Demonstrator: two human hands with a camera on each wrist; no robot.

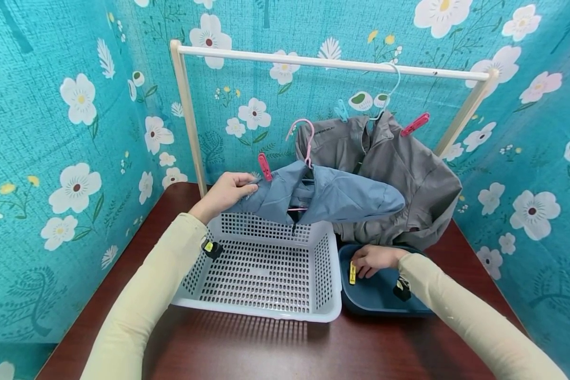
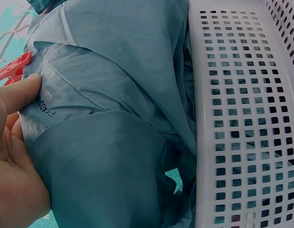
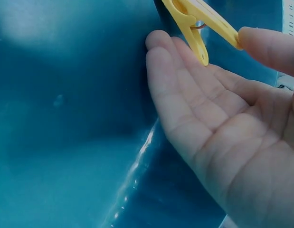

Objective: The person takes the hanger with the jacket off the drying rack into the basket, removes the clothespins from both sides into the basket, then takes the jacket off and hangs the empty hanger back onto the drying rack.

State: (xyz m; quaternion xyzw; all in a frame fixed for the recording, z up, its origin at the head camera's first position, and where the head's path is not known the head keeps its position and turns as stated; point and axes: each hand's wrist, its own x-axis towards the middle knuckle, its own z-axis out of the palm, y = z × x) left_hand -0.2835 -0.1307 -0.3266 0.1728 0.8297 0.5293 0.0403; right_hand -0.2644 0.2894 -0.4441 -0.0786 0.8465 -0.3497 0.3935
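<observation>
A blue jacket [image 1: 351, 195] hangs on a pink hanger [image 1: 309, 138], its hook away from the rail. My left hand [image 1: 225, 192] pinches the jacket's shoulder between thumb and fingers, next to a pink clothespin [image 1: 265, 167] clipped there. In the left wrist view, the thumb [image 2: 25, 92] lies on the cloth near printed letters. Over the dark blue basin [image 1: 380, 287], my right hand [image 1: 375, 258] holds a yellow clothespin [image 1: 352, 273]. The right wrist view shows the thumb on one arm of this yellow clothespin [image 3: 199, 28] and fingers at the other.
A white perforated basket [image 1: 261, 274] stands below the blue jacket, left of the basin. Behind, a grey jacket [image 1: 408, 174] hangs from the rail [image 1: 332, 62] on a light blue hanger [image 1: 394, 79], with a blue clothespin [image 1: 342, 110] and a pink one [image 1: 415, 124] at its shoulders.
</observation>
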